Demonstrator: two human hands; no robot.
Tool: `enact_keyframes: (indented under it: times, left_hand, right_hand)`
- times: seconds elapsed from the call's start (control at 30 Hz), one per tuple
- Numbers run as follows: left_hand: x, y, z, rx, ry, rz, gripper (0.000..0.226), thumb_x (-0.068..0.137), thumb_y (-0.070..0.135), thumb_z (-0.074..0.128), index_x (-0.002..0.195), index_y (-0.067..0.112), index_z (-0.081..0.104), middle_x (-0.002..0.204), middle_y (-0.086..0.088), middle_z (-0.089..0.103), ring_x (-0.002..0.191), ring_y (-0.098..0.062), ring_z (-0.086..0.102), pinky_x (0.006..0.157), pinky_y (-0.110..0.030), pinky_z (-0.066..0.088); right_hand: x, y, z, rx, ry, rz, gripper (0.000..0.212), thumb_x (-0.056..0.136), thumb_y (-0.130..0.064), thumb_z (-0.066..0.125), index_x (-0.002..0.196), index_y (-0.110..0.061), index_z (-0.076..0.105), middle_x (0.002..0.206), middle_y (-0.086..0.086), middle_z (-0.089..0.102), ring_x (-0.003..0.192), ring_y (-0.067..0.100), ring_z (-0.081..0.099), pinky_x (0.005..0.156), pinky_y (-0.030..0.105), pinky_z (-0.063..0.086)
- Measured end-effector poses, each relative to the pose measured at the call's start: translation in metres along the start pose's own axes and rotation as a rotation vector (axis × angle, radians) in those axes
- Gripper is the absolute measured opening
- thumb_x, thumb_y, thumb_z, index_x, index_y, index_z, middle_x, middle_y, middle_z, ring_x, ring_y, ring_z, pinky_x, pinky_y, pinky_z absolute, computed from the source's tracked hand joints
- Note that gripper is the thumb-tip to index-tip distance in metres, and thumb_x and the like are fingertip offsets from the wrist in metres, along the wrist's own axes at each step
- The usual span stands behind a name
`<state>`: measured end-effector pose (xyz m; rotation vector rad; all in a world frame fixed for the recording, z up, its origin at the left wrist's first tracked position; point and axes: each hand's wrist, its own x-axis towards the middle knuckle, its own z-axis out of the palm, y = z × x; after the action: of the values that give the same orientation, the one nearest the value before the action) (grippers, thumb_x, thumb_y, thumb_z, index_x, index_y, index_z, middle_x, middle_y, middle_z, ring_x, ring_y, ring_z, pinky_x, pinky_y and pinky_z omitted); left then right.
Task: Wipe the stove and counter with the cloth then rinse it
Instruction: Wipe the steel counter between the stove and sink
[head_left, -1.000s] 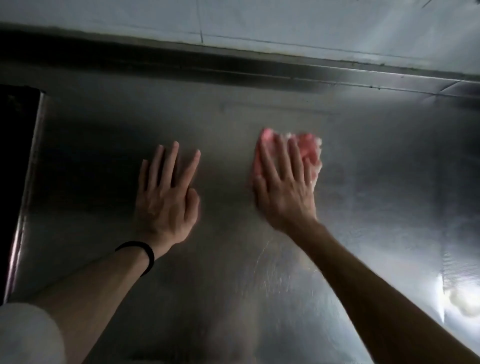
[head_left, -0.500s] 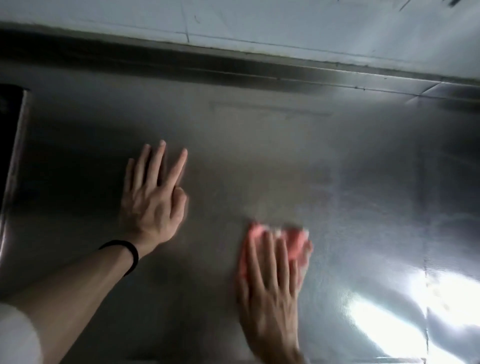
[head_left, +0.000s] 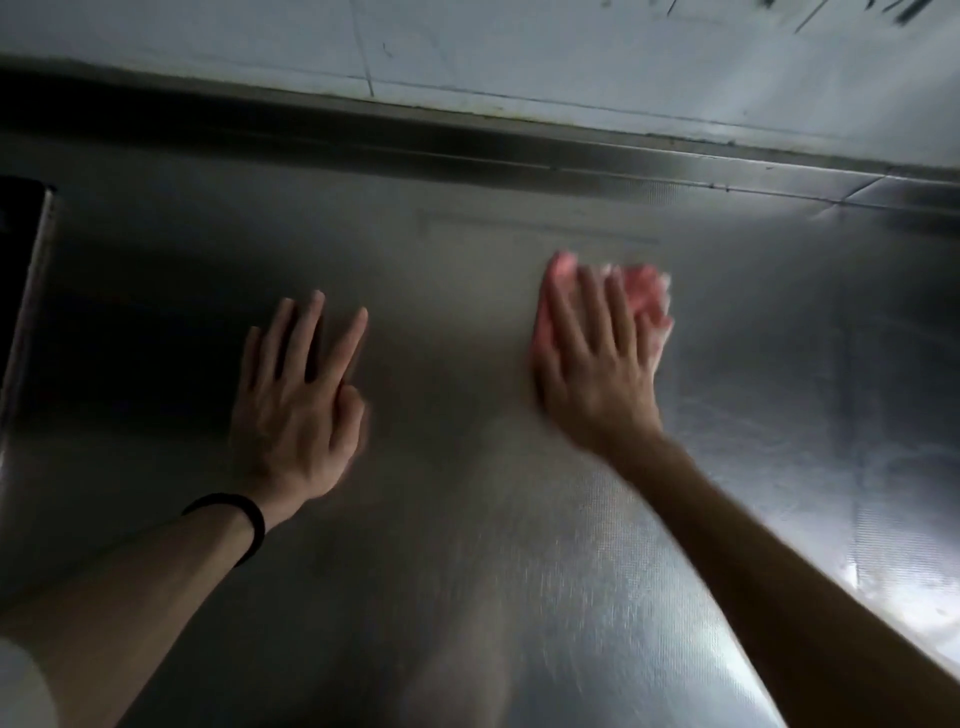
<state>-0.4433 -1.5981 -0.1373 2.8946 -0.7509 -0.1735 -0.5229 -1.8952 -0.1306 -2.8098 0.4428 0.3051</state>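
A pink cloth (head_left: 647, 296) lies flat on the stainless steel counter (head_left: 467, 519), right of centre and toward the back. My right hand (head_left: 597, 364) presses down on it with straight, spread fingers; the cloth shows past my fingertips and beside my thumb. My left hand (head_left: 296, 405) rests flat on the bare steel to the left, fingers straight, a black band on its wrist. Both hands are a little blurred.
A raised steel lip (head_left: 467, 150) runs along the back of the counter under a pale tiled wall (head_left: 519, 52). A dark black surface with a metal edge (head_left: 21, 291) borders the counter at the far left. Bright glare lies on the steel at the right.
My right hand has pushed the cloth away from me, from near the front edge back toward the rear of the counter. My left hand has stayed planted in place.
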Motion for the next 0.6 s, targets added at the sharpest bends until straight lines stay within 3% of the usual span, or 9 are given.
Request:
enact_keyframes:
  times: [0.1,0.2,0.27,0.4,0.5,0.6]
  left_hand:
    - [0.000,-0.001,0.003,0.013,0.013,0.008,0.071,0.098,0.037,0.037,0.167,0.032,0.022,0.176,-0.012,0.013,0.162,-0.037,0.012,0.131,-0.055,0.009]
    - [0.000,-0.003,0.005,0.017,0.012,0.012,0.073,0.097,0.039,0.038,0.167,0.033,0.020,0.176,-0.011,0.011,0.162,-0.037,0.011,0.131,-0.054,0.008]
    - [0.000,-0.004,0.006,0.021,0.011,0.013,0.073,0.097,0.039,0.038,0.167,0.034,0.019,0.176,-0.010,0.011,0.162,-0.036,0.010,0.131,-0.055,0.009]
    - [0.001,-0.003,0.003,0.023,0.015,0.012,0.073,0.097,0.039,0.035,0.168,0.034,0.018,0.176,-0.011,0.011,0.162,-0.037,0.011,0.130,-0.056,0.011]
    - [-0.001,-0.001,0.000,0.006,0.012,0.021,0.073,0.097,0.038,0.036,0.168,0.032,0.019,0.176,-0.011,0.012,0.162,-0.038,0.011,0.130,-0.058,0.012]
    - [-0.001,0.000,-0.002,0.003,0.002,0.012,0.074,0.096,0.037,0.037,0.168,0.031,0.020,0.176,-0.012,0.012,0.162,-0.038,0.010,0.130,-0.058,0.011]
  right_hand:
    - [0.078,0.021,-0.020,-0.131,-0.074,-0.013,0.070,0.109,-0.054,0.021,0.166,-0.024,-0.008,0.173,0.010,-0.020,0.159,0.033,-0.022,0.127,0.062,-0.006]
    - [0.102,0.023,-0.026,-0.033,-0.021,0.011,0.070,0.107,-0.057,0.017,0.167,-0.028,-0.005,0.175,0.006,-0.014,0.161,0.028,-0.015,0.124,0.056,-0.019]
    - [0.088,0.015,-0.020,0.012,0.040,0.018,0.070,0.106,-0.056,0.018,0.167,-0.028,-0.001,0.176,0.006,-0.009,0.162,0.026,-0.011,0.127,0.055,-0.014]
    - [-0.013,-0.006,0.011,0.031,0.136,0.059,0.064,0.109,-0.046,0.028,0.167,-0.026,0.010,0.176,0.006,0.000,0.162,0.026,-0.004,0.129,0.057,0.006]
    - [-0.148,-0.033,0.045,0.069,0.060,0.130,0.064,0.109,-0.045,0.031,0.167,-0.027,0.011,0.176,0.004,0.001,0.163,0.027,-0.001,0.127,0.061,0.013]
    - [-0.274,-0.065,0.074,0.044,-0.041,0.202,0.061,0.107,-0.054,0.020,0.162,-0.029,0.029,0.176,0.002,0.003,0.162,0.026,0.003,0.124,0.054,0.019]
